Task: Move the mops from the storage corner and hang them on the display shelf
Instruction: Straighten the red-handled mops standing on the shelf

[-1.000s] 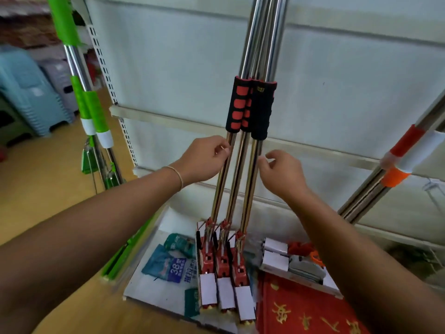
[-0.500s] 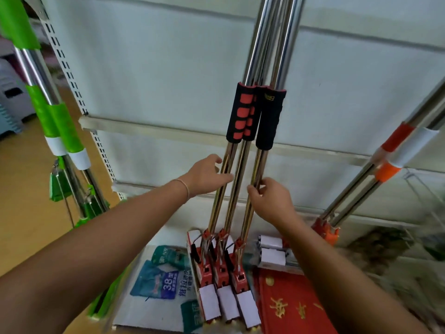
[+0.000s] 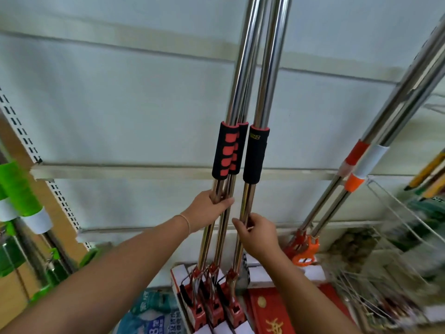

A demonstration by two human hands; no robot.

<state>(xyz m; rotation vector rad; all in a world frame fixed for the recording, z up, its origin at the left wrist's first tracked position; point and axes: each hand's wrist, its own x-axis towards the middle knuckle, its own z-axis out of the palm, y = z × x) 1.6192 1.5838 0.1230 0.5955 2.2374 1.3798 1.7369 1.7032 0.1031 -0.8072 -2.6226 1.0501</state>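
Observation:
Three steel-handled mops [image 3: 258, 97] with black and red foam grips [image 3: 255, 154] hang side by side against the white shelf back panel [image 3: 120, 104]. Their red heads [image 3: 212, 307] sit low near the floor. My left hand [image 3: 207, 210] is wrapped around the two left poles just below the foam grips. My right hand [image 3: 257, 233] holds the right pole a little lower. The tops of the poles run out of view.
Green-handled mops [image 3: 16, 194] hang at the left by a perforated shelf upright [image 3: 26, 138]. Orange and white mops [image 3: 356, 169] lean at the right, next to a wire rack [image 3: 397, 237]. Packaged goods [image 3: 154, 314] and a red mat [image 3: 272, 314] lie below.
My view has tilted up and moved closer. My left hand has closed around the two left poles, and my right hand has closed on the right pole, which now stands slightly apart from the others.

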